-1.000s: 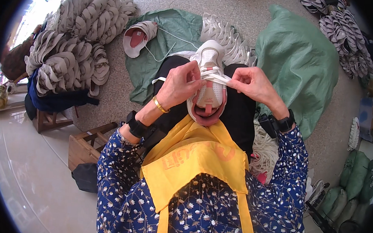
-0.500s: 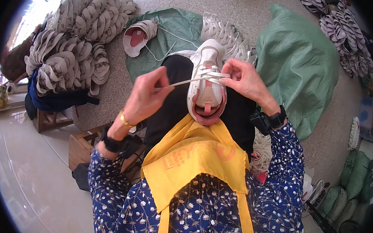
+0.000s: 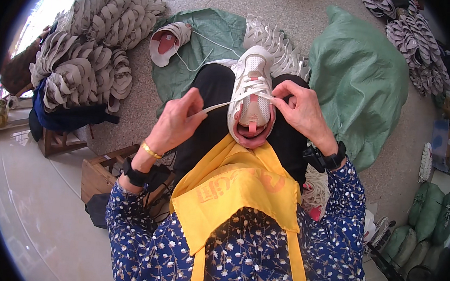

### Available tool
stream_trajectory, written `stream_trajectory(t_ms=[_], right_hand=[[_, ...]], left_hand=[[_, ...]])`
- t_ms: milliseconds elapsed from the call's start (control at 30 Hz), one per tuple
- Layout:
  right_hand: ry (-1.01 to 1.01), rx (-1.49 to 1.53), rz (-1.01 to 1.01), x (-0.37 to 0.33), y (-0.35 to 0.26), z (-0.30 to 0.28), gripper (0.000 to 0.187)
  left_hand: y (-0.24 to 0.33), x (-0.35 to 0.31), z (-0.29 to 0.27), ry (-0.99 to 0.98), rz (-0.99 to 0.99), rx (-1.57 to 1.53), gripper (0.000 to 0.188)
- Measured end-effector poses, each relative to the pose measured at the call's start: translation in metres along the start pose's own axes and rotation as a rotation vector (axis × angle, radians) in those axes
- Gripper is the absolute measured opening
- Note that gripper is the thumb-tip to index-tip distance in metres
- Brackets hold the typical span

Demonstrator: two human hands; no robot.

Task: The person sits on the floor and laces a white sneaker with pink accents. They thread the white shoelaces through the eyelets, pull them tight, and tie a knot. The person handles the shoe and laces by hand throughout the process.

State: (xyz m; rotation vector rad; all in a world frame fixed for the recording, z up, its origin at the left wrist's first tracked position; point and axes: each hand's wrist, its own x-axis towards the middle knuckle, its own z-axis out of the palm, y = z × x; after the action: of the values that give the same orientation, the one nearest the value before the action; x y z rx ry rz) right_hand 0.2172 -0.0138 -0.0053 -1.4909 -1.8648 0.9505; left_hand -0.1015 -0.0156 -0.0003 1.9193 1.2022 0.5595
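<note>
In the head view, I'm seeing the white shoe [image 3: 256, 110] resting on the lap [image 3: 199, 139], toe pointing to twelve o'clock. The left hand [image 3: 179, 119] is sitting farther out than a second ago, between eight and nine o'clock, thumb and finger pinching the lace [image 3: 218, 107]. The right hand [image 3: 301, 111] is pinching lace at three o'clock, right by the shoe. I'm judging the lacing is being drawn snug. Orange lettering [image 3: 218, 184] is crossing the yellow apron [image 3: 241, 206] at six o'clock; a label [image 3: 169, 36] is showing inside the spare shoe [image 3: 179, 32] at ten, too small for reading.

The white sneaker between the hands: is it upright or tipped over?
Upright: the white sneaker shows its laced top and pink collar.
</note>
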Motion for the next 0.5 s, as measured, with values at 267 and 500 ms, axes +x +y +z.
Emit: stream_trajectory(t_ms=[267,500], right_hand=[[0.075,-0.226,-0.145,-0.021,0.001,0.004,0.009],[0.204,-0.232,-0.203,-0.022,0.008,0.001,0.006]], left_hand=[[0.006,0.016,0.007,0.126,0.214,0.205,0.013],[0.008,0.015,-0.004,0.201,0.299,0.399,0.012]])
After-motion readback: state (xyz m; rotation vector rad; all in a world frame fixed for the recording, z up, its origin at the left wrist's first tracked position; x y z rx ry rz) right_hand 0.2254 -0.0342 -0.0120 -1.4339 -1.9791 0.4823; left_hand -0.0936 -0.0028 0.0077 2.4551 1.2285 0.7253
